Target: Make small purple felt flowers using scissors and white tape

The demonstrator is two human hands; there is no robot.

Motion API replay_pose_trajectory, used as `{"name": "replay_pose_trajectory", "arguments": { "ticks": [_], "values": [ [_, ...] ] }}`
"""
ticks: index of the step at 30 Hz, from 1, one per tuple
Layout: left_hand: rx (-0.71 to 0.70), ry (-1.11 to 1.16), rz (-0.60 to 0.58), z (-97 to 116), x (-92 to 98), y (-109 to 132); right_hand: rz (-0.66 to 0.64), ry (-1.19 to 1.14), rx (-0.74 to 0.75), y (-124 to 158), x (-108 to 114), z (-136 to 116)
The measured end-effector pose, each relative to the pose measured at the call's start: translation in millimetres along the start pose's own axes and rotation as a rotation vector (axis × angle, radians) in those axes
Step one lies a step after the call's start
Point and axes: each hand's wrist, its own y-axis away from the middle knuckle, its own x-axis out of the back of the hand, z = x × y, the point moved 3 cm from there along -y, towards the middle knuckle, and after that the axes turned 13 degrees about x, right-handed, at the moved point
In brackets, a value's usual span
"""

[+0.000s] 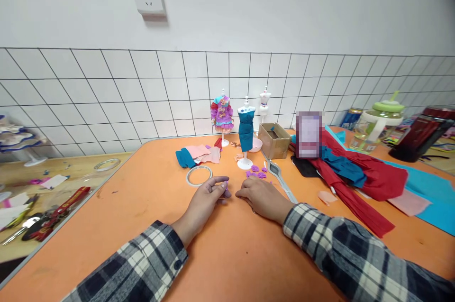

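Between the thumb and fingers of my left hand (212, 190) is a small purple fabric piece (226, 187), mostly covered by the fingertips. My right hand (265, 195) lies low over the tabletop just to the right, its fingers bent and together; whatever they may hold is hidden. Several purple fabric scraps (256, 174) lie just beyond my right hand. Behind them stands a small white dress form wrapped in teal cloth (246, 130). A roll of clear tape (199, 176) lies flat beyond my left hand.
Behind stand a dress form in a purple outfit (222, 113) and a white one (264, 102). A cardboard box (274, 141), grey scissors-like tool (279, 176), phone (308, 134) and red cloth (377, 174) are to the right. Pink and teal scraps (197, 152) lie left; a red tumbler (423, 133) stands far right.
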Motion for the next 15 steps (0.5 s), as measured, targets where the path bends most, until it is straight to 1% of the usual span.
{"name": "replay_pose_trajectory", "arguments": {
  "ticks": [3, 5, 7, 10, 11, 12, 13, 15],
  "values": [
    [0.008, 0.022, 0.001, 0.0, 0.1, 0.9, -0.015, 0.036, -0.029, -1.9, -6.1, 1.2],
    [0.015, 0.038, 0.007, -0.3, 0.6, 1.3, 0.033, 0.042, -0.017, -0.5, -0.1, 8.2],
    [0.023, 0.046, 0.011, -0.6, 0.8, 1.2, 0.174, 0.069, -0.050, 4.6, 17.9, 23.6],
    [0.040, 0.039, 0.013, -0.1, -0.3, 0.5, 0.554, 0.183, -0.265, 21.7, 58.8, 63.0],
    [0.047, 0.031, 0.016, 0.4, -1.0, 0.1, 0.639, 0.233, -0.346, 27.9, 70.3, 77.7],
    [0.051, 0.019, 0.024, 0.9, -1.9, -0.2, 0.697, 0.291, -0.430, 33.6, 79.6, 92.1],
    [0.053, 0.004, 0.032, 1.4, -2.7, -0.6, 0.717, 0.348, -0.501, 37.8, 85.9, 105.6],
    [0.051, -0.027, 0.053, 2.0, -4.1, -1.5, 0.695, 0.426, -0.577, 41.5, 90.4, 127.7]
  ]
}}
